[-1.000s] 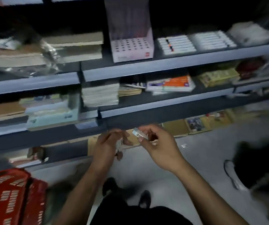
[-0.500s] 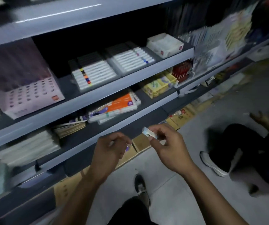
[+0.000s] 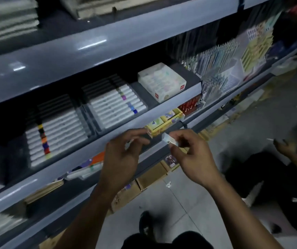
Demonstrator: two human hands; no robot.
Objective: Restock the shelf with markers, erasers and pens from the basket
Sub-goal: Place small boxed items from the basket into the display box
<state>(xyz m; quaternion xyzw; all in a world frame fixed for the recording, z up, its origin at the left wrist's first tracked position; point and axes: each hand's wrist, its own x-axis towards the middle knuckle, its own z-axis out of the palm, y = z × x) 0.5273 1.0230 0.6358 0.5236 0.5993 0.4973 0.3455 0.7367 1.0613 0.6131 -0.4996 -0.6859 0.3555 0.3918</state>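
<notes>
View shift: over the last second your head has lifted and swung right; the red basket at 7 o'clock has left the frame, and the marker trays and the white eraser box (image 3: 162, 81) now sit at 12 o'clock.
Right hand: your right hand (image 3: 190, 159) keeps its pinch on a small white eraser (image 3: 169, 141), held in the air just right of centre, in front of the shelf edge (image 3: 83, 164) and not yet on it.
Left hand: your left hand (image 3: 120, 159) has its fingers curled; something small and pale shows between them, probably a second eraser, though I cannot tell what it is or whether it is truly gripped.
Meaning for the task: you have come up from the basket with stock in hand, and the eraser box at 1 o'clock looks like its home; placing is not yet done.
Markers: two trays of white markers (image 3: 58, 133) lie at 10 and 11 o'clock, apparently stocked.
Hidden: the basket is out of view, so what remains in it cannot be judged.
Hard to read: the right side of the shelving is motion-blurred; a second person's hand (image 3: 286, 146) at 3 o'clock is cut off.
</notes>
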